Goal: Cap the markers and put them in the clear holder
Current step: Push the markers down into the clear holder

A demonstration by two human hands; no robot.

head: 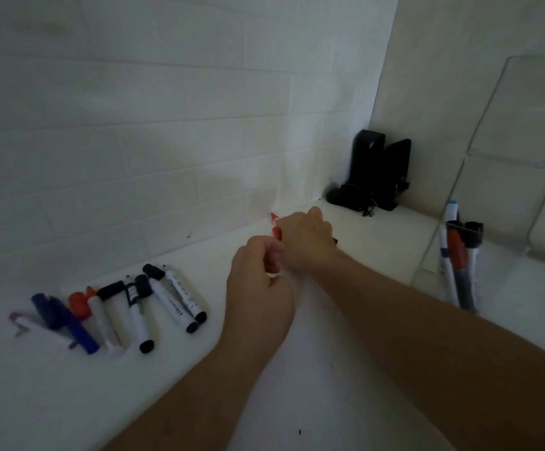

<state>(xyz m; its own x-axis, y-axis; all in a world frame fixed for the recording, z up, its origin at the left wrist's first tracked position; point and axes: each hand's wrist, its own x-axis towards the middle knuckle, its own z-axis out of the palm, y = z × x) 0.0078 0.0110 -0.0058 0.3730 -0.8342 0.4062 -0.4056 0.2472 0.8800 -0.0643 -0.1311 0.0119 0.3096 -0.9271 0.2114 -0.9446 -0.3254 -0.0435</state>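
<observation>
Both bare forearms reach forward over the white counter [346, 369], meeting at a slim red marker [277, 233]. Left hand [259, 281] curls round its lower end; right hand [307, 242] pinches the upper part, tip pointing up and away toward the tiled wall. Capped, it should travel right, where the clear acrylic holder [479, 255] stands nearer the right hand; loose markers [141, 304] lie well left.

Print on the markers [180, 297] is too blurred to read.
</observation>
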